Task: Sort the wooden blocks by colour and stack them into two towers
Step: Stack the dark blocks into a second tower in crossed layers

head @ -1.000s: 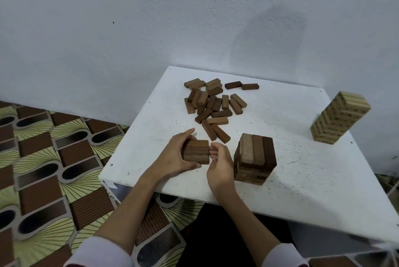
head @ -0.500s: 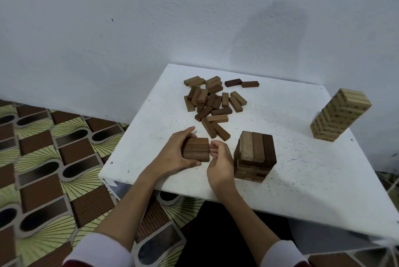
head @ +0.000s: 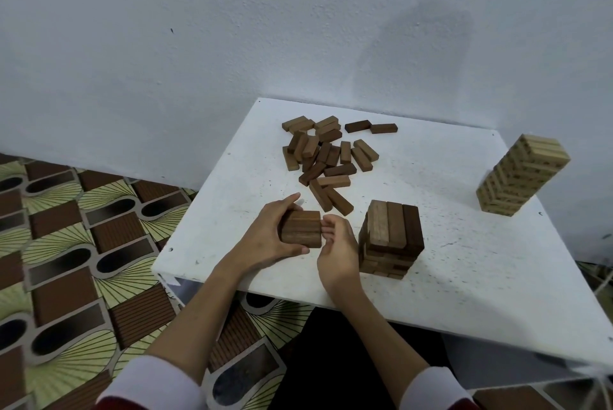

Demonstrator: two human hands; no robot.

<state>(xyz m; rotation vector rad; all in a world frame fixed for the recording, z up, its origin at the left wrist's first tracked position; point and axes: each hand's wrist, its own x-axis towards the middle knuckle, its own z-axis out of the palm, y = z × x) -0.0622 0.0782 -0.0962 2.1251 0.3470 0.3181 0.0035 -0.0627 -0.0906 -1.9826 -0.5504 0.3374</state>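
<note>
Head view: left hand (head: pixel 265 237) and right hand (head: pixel 336 243) clasp dark blocks (head: pixel 301 228).

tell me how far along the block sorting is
Done: the tall pale wooden tower stands at the table's right edge. In hand: left hand and right hand square a set of dark brown blocks beside the short dark tower. Left: the loose brown pile.
</note>
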